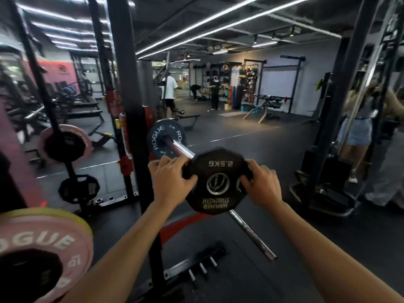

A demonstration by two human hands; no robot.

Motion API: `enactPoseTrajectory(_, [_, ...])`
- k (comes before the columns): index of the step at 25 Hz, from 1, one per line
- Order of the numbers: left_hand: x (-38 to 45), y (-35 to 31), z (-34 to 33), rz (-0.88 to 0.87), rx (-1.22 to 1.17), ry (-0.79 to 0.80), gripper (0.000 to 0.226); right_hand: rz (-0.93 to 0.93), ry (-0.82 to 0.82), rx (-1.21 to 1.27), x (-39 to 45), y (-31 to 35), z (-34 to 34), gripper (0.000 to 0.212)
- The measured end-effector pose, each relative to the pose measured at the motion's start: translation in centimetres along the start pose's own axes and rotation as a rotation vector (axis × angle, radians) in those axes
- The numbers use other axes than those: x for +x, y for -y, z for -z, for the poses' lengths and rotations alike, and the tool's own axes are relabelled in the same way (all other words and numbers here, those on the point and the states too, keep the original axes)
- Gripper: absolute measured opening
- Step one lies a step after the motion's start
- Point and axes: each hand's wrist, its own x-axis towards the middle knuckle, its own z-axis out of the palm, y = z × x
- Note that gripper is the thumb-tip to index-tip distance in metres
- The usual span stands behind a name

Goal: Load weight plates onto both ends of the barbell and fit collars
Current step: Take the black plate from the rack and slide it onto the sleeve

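A black 2.5 kg Hammer Strength plate (218,169) sits at the centre of the view, its lettering upside down. My left hand (169,182) grips its left edge and my right hand (261,184) grips its right edge. The chrome barbell sleeve (181,148) runs from the rack toward the plate; whether it passes through the plate's centre hole I cannot tell. Further in on the sleeve sits a dark blue Rogue plate (160,136). I see no collar.
The black rack upright (131,106) stands just left of the sleeve. Pink Rogue plates hang on storage pegs at the lower left (43,243) and mid left (65,143). A chrome safety bar (253,236) slopes below the plate. People stand at the back and far right.
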Motion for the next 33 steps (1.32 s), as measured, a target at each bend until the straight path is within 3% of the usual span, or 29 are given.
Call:
enactPoseTrajectory(8, [-2.3, -3.6, 0.5, 0.172, 0.188, -0.068, 0.038, 0.129, 0.134, 0.210, 2.8, -2.1, -2.1, 0.039])
enactPoseTrajectory(12, [-2.5, -4.8, 0.9, 0.299, 0.289, -0.010, 0.042, 0.168, 0.150, 0.255, 4.1, -1.8, -2.5, 0.036])
enactPoseTrajectory(18, [-3.9, -5.4, 1.2, 0.300, 0.287, 0.029, 0.055, 0.201, 0.265, 0.316, 4.0, -3.0, -2.0, 0.054])
enactPoseTrajectory(24, [-3.4, -6.5, 1.1, 0.284, 0.287, -0.071, 0.063, 0.231, 0.251, 0.323, 4.4, -3.0, -1.7, 0.068])
enactPoseTrajectory(33, [-2.5, -6.3, -0.7, 0.323, 0.340, -0.053, 0.071, 0.271, 0.258, 0.266, 6.1, -4.2, -3.2, 0.078])
